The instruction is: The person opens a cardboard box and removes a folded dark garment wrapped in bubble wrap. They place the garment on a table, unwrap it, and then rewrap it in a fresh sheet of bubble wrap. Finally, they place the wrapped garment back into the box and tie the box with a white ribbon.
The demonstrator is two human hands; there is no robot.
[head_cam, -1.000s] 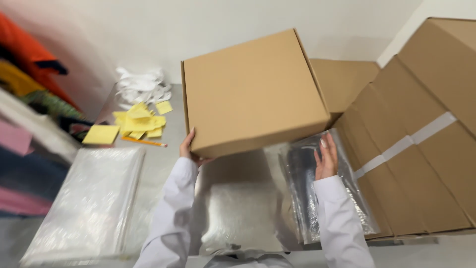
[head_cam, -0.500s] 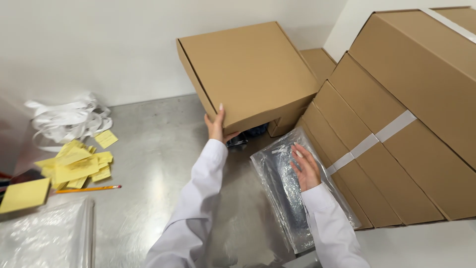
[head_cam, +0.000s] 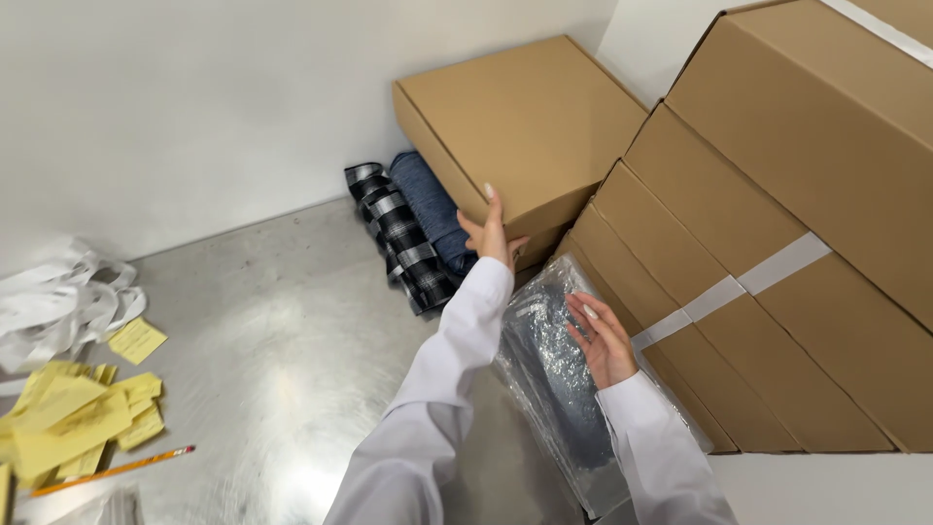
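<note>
1. My left hand (head_cam: 491, 231) is up at the lower corner of the flat cardboard box (head_cam: 520, 126). The fingers are straight and close together, pressed against the side of the box, and the thumb is under the corner. The box is tilted, with its far part toward the back wall (head_cam: 194, 97).
2. My right hand (head_cam: 603, 340) lies on the clear plastic bag (head_cam: 554, 389) with a dark garment inside. The fingers are a little spread and lightly bent, resting on top of the plastic; I cannot tell if they pinch it.
3. The bag leans against the lowest of the big stacked cartons (head_cam: 768, 282) on the right side of the tabletop (head_cam: 282, 350). These cartons have a pale tape strip across them.
4. Under the lifted box, near the back edge of the tabletop, there are folded clothes: one plaid black and white piece (head_cam: 398, 238) and one blue piece (head_cam: 432, 209) just beside it.
5. At the left edge are yellow paper notes (head_cam: 78, 413), an orange pencil (head_cam: 112, 471) and white crumpled strips (head_cam: 58, 301).
6. Between the notes and my arms the metal surface is open. On the right the cartons stand close to my right hand.
</note>
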